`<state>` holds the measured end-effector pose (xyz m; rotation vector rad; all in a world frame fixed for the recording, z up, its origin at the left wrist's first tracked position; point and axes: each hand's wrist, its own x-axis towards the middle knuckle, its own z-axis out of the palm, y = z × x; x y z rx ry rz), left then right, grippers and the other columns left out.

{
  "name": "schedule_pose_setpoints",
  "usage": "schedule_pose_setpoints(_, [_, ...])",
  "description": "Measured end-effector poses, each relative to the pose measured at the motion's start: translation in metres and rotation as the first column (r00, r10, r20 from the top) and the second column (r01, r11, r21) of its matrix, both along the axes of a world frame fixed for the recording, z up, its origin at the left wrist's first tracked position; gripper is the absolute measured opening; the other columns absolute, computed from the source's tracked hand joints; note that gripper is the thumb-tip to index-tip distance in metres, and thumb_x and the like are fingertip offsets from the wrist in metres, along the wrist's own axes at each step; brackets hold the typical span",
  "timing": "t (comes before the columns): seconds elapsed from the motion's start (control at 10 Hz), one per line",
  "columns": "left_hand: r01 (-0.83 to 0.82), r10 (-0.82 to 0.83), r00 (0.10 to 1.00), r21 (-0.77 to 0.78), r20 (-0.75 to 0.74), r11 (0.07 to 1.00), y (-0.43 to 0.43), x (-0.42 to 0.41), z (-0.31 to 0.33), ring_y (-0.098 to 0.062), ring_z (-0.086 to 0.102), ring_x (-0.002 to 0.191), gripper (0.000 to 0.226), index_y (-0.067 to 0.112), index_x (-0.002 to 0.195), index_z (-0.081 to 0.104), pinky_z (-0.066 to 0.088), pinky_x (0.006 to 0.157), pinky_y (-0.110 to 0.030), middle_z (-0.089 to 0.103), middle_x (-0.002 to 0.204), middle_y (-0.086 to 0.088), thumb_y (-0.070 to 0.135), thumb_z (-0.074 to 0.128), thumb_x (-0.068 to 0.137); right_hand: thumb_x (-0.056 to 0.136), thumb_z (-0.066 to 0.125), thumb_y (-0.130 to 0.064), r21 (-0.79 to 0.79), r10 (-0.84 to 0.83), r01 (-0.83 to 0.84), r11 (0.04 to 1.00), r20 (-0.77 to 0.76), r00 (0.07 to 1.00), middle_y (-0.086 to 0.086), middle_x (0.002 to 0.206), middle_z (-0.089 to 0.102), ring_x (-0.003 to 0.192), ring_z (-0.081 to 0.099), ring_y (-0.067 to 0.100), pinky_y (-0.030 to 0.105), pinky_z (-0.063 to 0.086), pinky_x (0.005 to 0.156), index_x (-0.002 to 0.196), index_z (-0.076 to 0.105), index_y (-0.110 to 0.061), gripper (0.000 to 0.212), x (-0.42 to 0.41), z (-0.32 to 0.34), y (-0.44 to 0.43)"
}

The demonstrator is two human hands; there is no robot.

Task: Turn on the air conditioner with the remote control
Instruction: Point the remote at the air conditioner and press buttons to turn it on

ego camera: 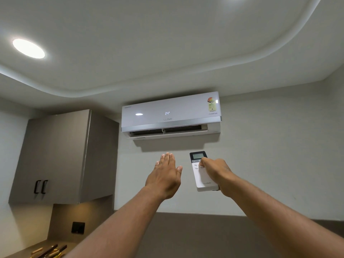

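Observation:
A white wall-mounted air conditioner (170, 115) hangs high on the wall ahead; its front shows "24°" lit, and its lower flap stands open. My right hand (216, 174) grips a white remote control (202, 175) with a dark display at its top, pointed up toward the unit, my thumb resting on the buttons below the display. My left hand (165, 176) is raised beside it, flat and empty, fingers together and stretched toward the wall beneath the air conditioner.
A grey wall cabinet (61, 157) with two black handles hangs at the left. Below it sits a black wall socket (78, 227) and a counter with wooden-handled utensils (49, 251). A round ceiling light (28, 48) glows at upper left.

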<state>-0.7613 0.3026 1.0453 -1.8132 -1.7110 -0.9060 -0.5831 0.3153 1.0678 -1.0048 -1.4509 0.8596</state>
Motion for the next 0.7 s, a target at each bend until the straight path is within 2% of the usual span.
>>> schedule_pose_setpoints(0.7, [0.000,0.000,1.000,-0.012,-0.013,1.000,-0.0105,0.0034,0.0048,-0.018,-0.005,0.148,0.063,0.010,0.152,0.000,-0.001,0.118,-0.034,-0.003,0.163,-0.007,0.043,0.015,0.100,0.079,0.056,-0.025,-0.009,0.001,-0.001,1.000,0.010,1.000,0.010,0.068,0.064,0.056,0.060,0.027,0.024,0.045,0.051,0.076,0.062,-0.012,0.015,-0.0001,-0.0011,-0.0038])
